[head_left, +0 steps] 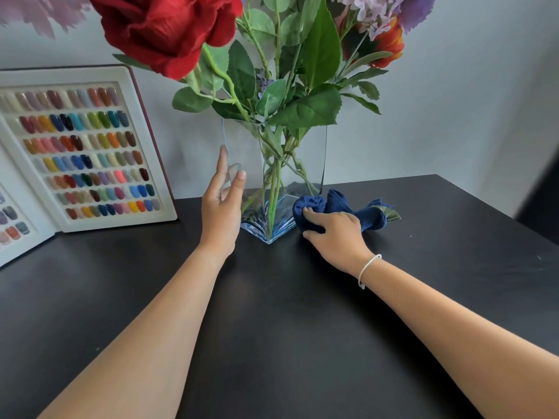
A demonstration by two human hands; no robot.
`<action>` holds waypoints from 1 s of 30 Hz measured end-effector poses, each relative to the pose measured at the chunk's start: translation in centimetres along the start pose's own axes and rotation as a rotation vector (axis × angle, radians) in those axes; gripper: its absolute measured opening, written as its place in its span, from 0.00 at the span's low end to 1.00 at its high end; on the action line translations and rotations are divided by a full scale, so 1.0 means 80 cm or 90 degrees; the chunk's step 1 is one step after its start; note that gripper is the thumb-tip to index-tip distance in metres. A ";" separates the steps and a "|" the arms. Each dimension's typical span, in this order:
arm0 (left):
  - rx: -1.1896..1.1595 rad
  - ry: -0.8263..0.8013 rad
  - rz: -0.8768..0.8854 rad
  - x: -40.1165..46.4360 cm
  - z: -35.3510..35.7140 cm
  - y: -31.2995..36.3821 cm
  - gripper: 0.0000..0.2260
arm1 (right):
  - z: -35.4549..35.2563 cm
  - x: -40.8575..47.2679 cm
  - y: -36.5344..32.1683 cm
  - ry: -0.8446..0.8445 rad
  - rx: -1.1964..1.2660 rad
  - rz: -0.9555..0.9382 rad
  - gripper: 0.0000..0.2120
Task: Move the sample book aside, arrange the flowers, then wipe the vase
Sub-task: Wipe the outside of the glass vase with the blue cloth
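Note:
A clear square glass vase (305, 158) with a bluish base stands at the middle back of the black table (272, 313). It holds artificial flowers (290, 71): a big red rose, an orange bloom, lilac blossoms and green leaves. My left hand (222, 207) rests flat against the vase's left side, fingers spread around its corner. My right hand (335, 234) grips a bunched dark blue cloth (332, 205) on the table, pressed to the lower right of the vase. The open sample book (87, 152) of coloured nail tips leans at the left.
A pale wall (453, 101) stands close behind the table. A loose green leaf (391, 213) lies past the cloth's right end. The table's right edge drops off near a dark shape at the far right.

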State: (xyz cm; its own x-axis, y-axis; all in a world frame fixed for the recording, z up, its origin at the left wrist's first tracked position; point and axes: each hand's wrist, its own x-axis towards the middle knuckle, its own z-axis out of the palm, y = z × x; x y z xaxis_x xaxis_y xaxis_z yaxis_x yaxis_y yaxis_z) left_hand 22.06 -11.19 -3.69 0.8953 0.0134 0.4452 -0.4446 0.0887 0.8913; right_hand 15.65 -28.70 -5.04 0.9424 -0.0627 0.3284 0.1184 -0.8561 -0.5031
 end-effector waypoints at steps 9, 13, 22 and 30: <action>-0.007 -0.014 0.009 -0.002 0.000 0.006 0.20 | 0.007 0.001 0.005 -0.096 -0.158 -0.022 0.21; 0.048 -0.038 0.029 -0.004 0.000 0.010 0.34 | 0.004 0.012 0.010 -0.112 -0.195 0.015 0.21; 0.178 -0.043 0.060 -0.008 0.004 0.006 0.43 | 0.000 0.029 0.022 -0.027 -0.089 0.052 0.19; 0.169 -0.033 0.047 -0.006 0.003 0.005 0.42 | 0.012 0.036 0.017 0.070 -0.030 0.095 0.26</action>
State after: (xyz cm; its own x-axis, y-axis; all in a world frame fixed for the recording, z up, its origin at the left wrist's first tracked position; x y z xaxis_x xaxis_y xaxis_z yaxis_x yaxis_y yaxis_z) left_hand 21.43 -11.41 -3.55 0.8603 -0.0421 0.5080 -0.5070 -0.1743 0.8441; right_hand 18.86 -29.51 -5.55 0.9081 -0.2451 0.3395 -0.0379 -0.8556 -0.5163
